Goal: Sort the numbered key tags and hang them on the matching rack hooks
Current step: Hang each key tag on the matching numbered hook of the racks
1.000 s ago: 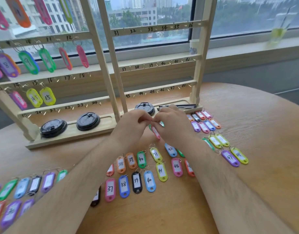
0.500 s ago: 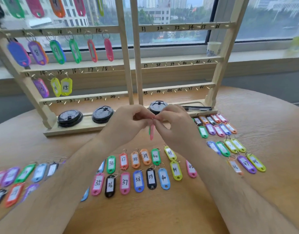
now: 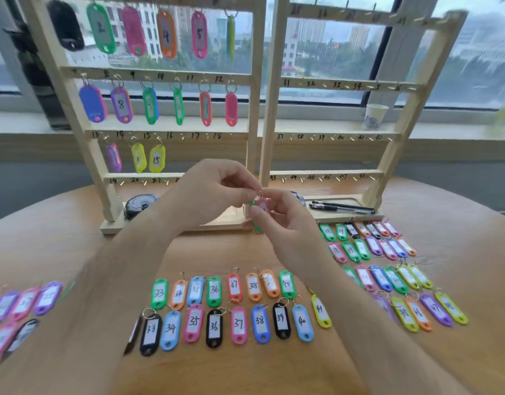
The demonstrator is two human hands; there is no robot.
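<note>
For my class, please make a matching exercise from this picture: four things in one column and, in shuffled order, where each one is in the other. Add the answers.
Column A
1. yellow tag 15
2. black tag 36
3. pens
4. pink tag

Column B
a. lying in the base tray of the rack
b. pinched between the left hand and the right hand
c. flat on the table
d. hanging from a rack hook

Pairs: 1-d, 2-c, 3-a, 4-b
</note>
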